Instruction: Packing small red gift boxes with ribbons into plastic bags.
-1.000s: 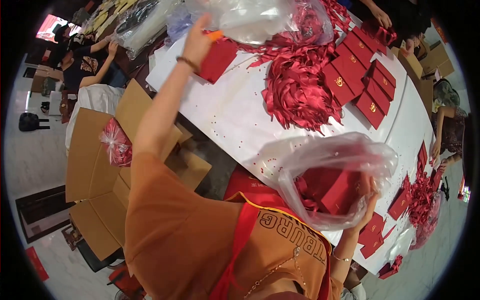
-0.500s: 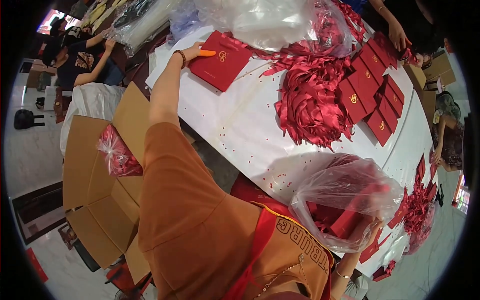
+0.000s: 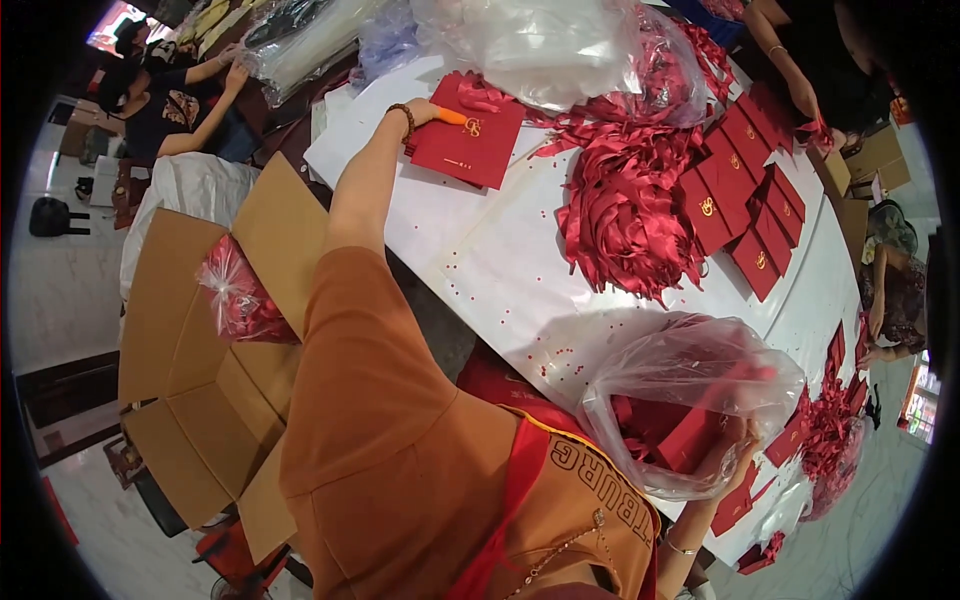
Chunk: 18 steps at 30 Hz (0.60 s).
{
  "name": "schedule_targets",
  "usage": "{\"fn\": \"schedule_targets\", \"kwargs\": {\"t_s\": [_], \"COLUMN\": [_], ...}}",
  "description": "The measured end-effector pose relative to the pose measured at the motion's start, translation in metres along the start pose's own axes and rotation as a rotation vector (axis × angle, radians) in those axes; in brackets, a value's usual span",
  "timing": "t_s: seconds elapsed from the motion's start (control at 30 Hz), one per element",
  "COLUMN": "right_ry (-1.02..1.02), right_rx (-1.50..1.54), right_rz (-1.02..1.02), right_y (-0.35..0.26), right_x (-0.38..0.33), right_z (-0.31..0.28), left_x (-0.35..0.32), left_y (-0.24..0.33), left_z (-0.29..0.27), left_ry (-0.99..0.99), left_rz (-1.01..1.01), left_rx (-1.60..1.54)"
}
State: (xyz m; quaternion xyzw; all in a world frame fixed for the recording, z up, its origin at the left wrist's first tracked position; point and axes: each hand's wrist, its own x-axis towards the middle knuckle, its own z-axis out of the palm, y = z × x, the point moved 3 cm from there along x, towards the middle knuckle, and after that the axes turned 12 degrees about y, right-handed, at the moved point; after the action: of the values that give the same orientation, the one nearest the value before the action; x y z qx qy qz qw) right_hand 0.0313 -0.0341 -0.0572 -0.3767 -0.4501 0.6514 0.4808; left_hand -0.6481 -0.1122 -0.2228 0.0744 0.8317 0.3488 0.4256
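Note:
At the far left end of the white table, my left hand [image 3: 424, 112], with an orange cover on one finger, grips the left edge of a red paper gift bag [image 3: 465, 150]. Gold print marks its front, and red ribbon lies at its top. On the right, my right hand [image 3: 742, 452] is closed at the near side of a clear plastic bag [image 3: 690, 345], partly veiled by the film. Inside that plastic bag are several red gift bags [image 3: 690, 440]. A big heap of dark red ribbons [image 3: 630, 210] sits between my two hands, farther back.
More red gift bags [image 3: 750, 150] lie overlapped beyond the ribbons. Clear plastic wrapping [image 3: 530, 50] is piled at the back. An open cardboard box [image 3: 190, 400] stands at left with a bagged red bundle [image 3: 240, 295]. Co-workers' arms [image 3: 790, 75] reach in at far right.
My left hand and the red gift bag have shifted a little right, and the bag has turned straighter. My right hand stays at the plastic bag.

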Motion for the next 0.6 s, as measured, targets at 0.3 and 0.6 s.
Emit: {"fn": "schedule_targets", "kwargs": {"t_s": [0.3, 0.6], "right_ry": [0.122, 0.028], "right_rx": [-0.165, -0.186], "right_rz": [0.020, 0.032], "right_y": [-0.006, -0.012], "right_x": [-0.002, -0.004], "right_z": [0.012, 0.022], "left_x": [-0.136, -0.269], "left_y": [0.031, 0.015], "left_z": [0.008, 0.138], "left_ry": [0.210, 0.436], "left_rz": [0.604, 1.044], "left_rx": [0.038, 1.019]}}
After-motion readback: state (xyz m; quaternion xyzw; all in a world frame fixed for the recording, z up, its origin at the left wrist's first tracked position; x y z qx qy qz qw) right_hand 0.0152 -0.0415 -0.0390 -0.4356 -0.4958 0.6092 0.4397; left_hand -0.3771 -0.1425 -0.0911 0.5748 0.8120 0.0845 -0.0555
